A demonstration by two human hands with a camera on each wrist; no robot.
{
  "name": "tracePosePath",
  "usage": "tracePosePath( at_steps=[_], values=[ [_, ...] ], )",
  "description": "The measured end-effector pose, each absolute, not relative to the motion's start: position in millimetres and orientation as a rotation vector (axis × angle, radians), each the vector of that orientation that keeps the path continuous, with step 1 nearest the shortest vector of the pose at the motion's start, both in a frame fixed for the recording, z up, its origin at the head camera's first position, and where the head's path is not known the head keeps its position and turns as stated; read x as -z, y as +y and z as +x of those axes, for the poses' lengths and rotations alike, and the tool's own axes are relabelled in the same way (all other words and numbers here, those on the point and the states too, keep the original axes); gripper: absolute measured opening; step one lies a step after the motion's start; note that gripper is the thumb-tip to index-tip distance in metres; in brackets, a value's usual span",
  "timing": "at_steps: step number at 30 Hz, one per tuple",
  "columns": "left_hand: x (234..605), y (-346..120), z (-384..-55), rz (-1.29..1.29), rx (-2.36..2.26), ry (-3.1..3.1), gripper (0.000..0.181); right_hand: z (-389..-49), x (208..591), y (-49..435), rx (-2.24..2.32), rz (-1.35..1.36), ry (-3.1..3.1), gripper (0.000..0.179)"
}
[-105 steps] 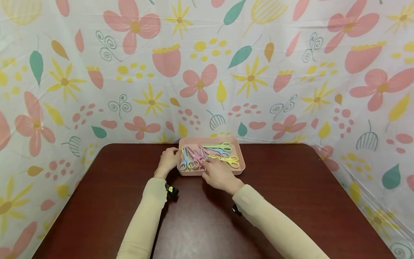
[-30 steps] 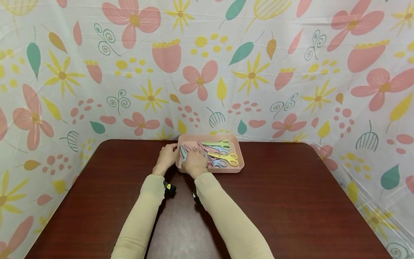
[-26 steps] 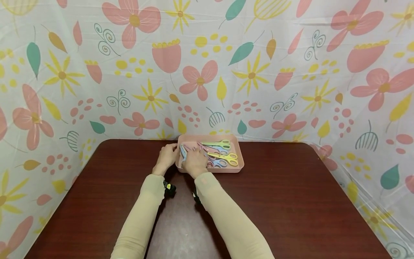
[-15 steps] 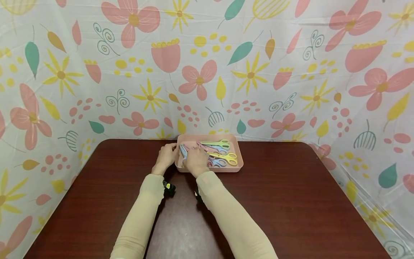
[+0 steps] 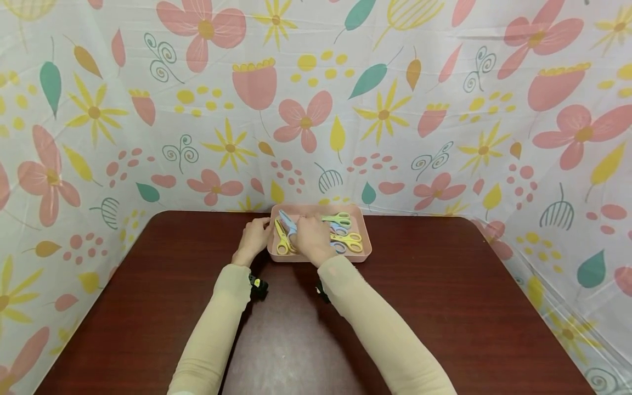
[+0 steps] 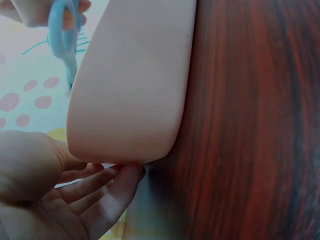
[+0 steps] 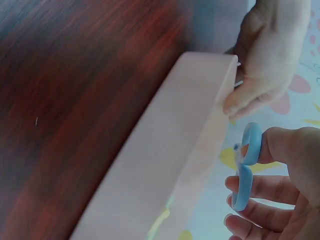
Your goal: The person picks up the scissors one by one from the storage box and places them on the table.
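Note:
A pink tray (image 5: 322, 259) of children's scissors stands at the table's back edge. My left hand (image 5: 254, 241) grips its left end, thumb over the rim and fingers against the outer wall, as the right wrist view shows. My right hand (image 5: 313, 237) holds blue scissors (image 5: 287, 221) by the handle loops, above the tray's left part, blades toward the back left. In the right wrist view the thumb and fingers are at the loops of these blue scissors (image 7: 243, 185). Yellow scissors (image 5: 282, 241) lie at the tray's left end. My right hand hides the tray's middle.
On the tray's right side lie green scissors (image 5: 342, 219), yellow scissors (image 5: 353, 241) and more blue ones. A dark red-brown table (image 5: 444, 307) extends toward me. A flower-patterned curtain (image 5: 415, 181) hangs right behind the tray.
My right hand has picked up the blue scissors from the tray's left side and moved up and right. The yellow scissors beneath have come into view. My left hand has stayed on the tray.

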State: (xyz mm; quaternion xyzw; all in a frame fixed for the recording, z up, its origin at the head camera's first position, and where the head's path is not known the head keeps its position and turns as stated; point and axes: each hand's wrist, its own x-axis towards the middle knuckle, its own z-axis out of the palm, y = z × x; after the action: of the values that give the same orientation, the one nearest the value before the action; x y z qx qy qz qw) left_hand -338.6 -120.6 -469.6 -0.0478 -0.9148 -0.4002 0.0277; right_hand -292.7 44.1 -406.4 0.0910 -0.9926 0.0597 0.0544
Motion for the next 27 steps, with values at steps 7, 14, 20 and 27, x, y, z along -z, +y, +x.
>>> tracePosePath(
  at_steps=[7,14,20,27],
  values=[
    [470,-121,-338,-0.150,1.217,-2.821,0.038,-277,394,67,-0.194,0.373,-2.941,0.028],
    [470,-121,-336,-0.195,1.234,-2.801,0.035,-258,400,102,-0.201,0.569,-2.751,0.028],
    [470,-122,-337,-0.188,1.236,-2.819,0.036,-245,407,134,-0.161,0.699,-2.643,0.022],
    [469,-121,-337,-0.179,1.247,-2.836,0.038,-231,407,175,-0.225,0.703,-2.618,0.022]
  ],
)
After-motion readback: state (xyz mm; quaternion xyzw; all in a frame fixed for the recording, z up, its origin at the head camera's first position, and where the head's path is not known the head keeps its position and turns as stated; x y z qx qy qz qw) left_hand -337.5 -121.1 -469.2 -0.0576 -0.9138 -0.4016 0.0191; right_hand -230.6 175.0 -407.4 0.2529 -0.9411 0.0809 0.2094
